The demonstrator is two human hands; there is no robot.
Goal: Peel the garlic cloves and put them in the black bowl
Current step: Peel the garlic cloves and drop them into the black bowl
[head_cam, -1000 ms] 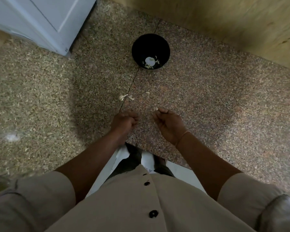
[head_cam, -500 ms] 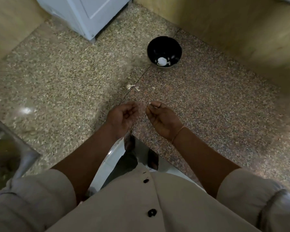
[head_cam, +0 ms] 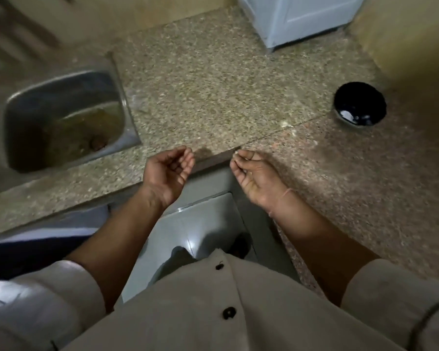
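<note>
I am looking down through the head camera. Far on the left, a metal sink (head_cam: 36, 102) is sitting in the speckled counter (head_cam: 213, 97). Something brown is lying at its bottom.

Next, the left hand (head_cam: 167, 173) is hanging over the front edge of the counter. Its palm is facing up and its fingers are curling loosely. It is holding nothing and touching nothing.

Just beside it, with a gap between the two hands, the right hand (head_cam: 254, 173) is hanging over the same edge. Its thumb and first finger are pinching a small pale bit (head_cam: 235, 156). I cannot tell if it is a clove or only skin. The other fingers are curling in too. A thin band (head_cam: 288, 192) is sitting on that wrist.

Further right, a few pale scraps (head_cam: 287, 124) are lying on the counter, between the right hand and the bowl. A white box (head_cam: 302, 16) is standing at the back.

Last, the black bowl (head_cam: 357, 97) is sitting upright on the counter, far to the right and well apart from both hands. A white spot (head_cam: 346, 114) is showing low inside it. It is too blurry for me to tell what it is.
</note>
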